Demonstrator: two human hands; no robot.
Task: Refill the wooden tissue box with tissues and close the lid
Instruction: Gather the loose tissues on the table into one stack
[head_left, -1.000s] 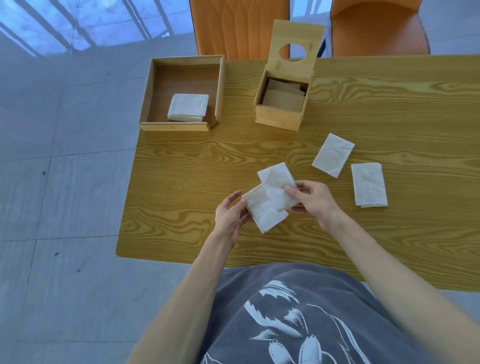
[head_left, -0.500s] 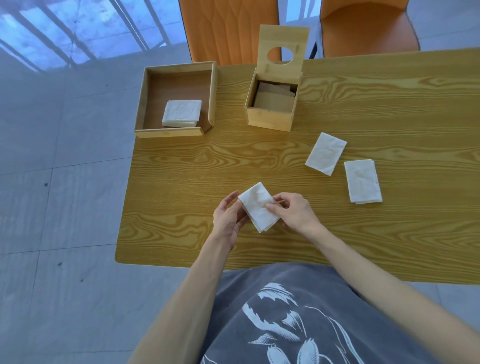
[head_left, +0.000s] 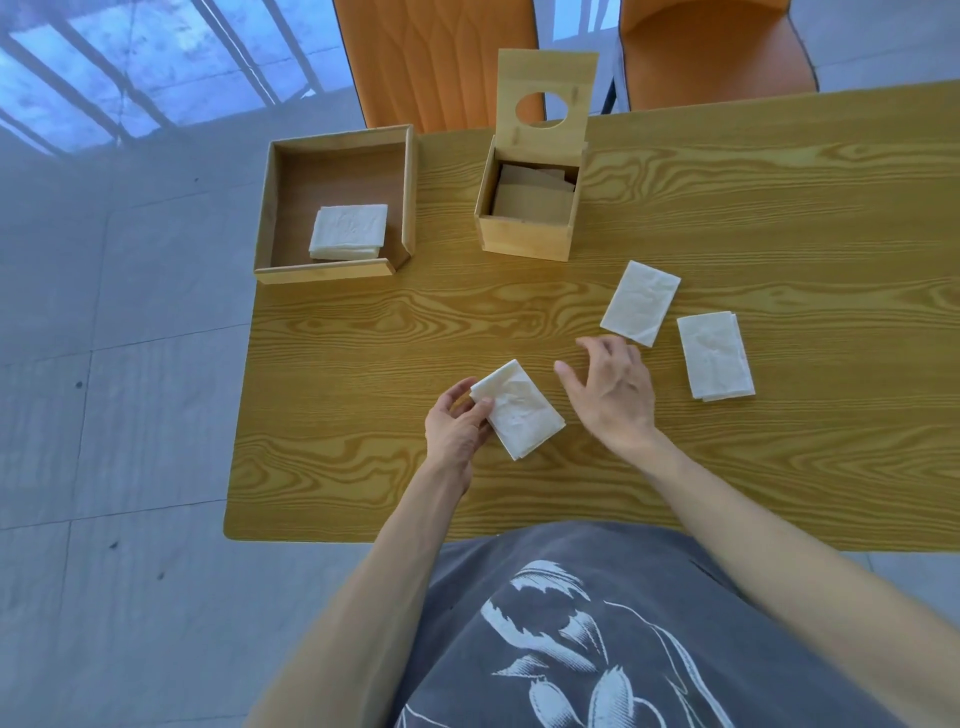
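The wooden tissue box (head_left: 524, 236) stands at the table's far middle, its lid (head_left: 545, 104) with an oval hole tipped up and back. Folded tissues lie inside it in shadow. My left hand (head_left: 457, 426) pinches the left corner of a folded white tissue (head_left: 519, 410) that rests on the table. My right hand (head_left: 608, 389) hovers open just right of that tissue, fingers spread, holding nothing. Two more folded tissues lie to the right: one tilted tissue (head_left: 641, 302) near my fingertips, and a small tissue stack (head_left: 716, 356) beyond it.
A low wooden tray (head_left: 275, 208) at the far left table corner holds a stack of white tissues (head_left: 349, 231). Two orange chairs (head_left: 436, 57) stand behind the wooden table (head_left: 779, 208). The table's left edge drops to a grey tiled floor.
The tissue has been folded in half and laid flat. My right hand has let go of it and moved right, toward the tilted tissue. My left hand keeps its hold.
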